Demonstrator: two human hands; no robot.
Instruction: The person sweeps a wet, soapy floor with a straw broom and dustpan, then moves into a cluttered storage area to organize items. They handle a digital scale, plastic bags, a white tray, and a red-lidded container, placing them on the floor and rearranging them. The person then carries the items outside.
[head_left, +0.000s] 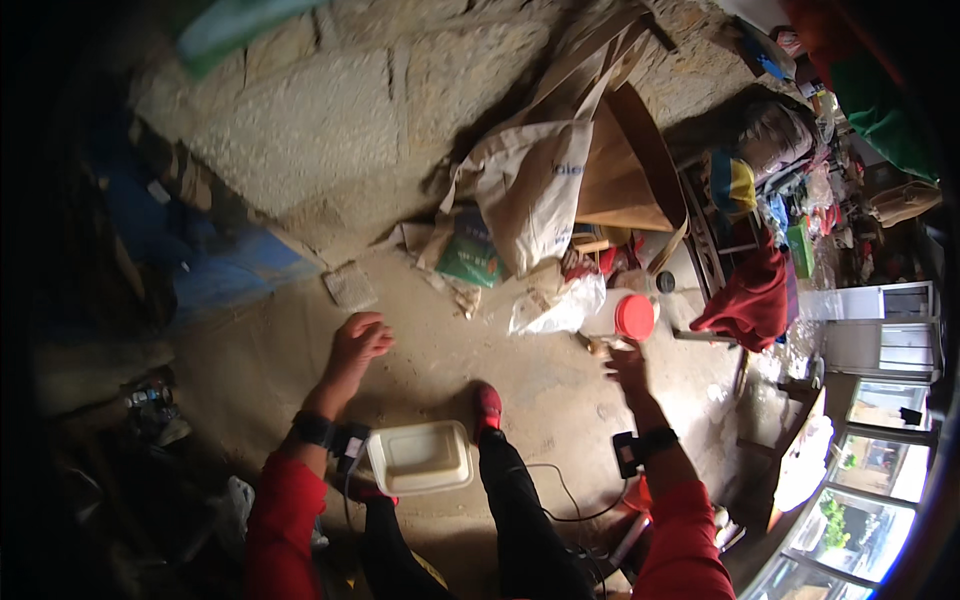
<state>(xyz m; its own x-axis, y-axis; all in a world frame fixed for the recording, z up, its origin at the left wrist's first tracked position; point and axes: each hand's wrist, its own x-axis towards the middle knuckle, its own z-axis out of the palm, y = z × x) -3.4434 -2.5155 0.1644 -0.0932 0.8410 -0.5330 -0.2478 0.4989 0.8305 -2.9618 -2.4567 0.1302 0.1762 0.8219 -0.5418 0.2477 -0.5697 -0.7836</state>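
Observation:
My left hand (363, 339) is held over the concrete floor, its fingers loosely curled and nothing visible in them. Beyond it a flat, rough grey piece (349, 286) lies on the floor. My right hand (628, 367) has its fingers apart and looks empty. Just past its fingertips is a pale plastic jar with a red lid (634, 317); whether they touch is unclear. A small brownish item (598, 347) lies by the jar. A rectangular cream plastic tub (420, 457) sits between my feet, nearer my left forearm.
Against the stone wall (300, 127) lean a printed cloth tote (525, 187) and a brown paper bag (626, 165). Near them lie a green packet (469, 251) and clear plastic wrap (562, 306). A dark red cloth (750, 296) hangs at right. A black cable (574, 517) trails beside my leg.

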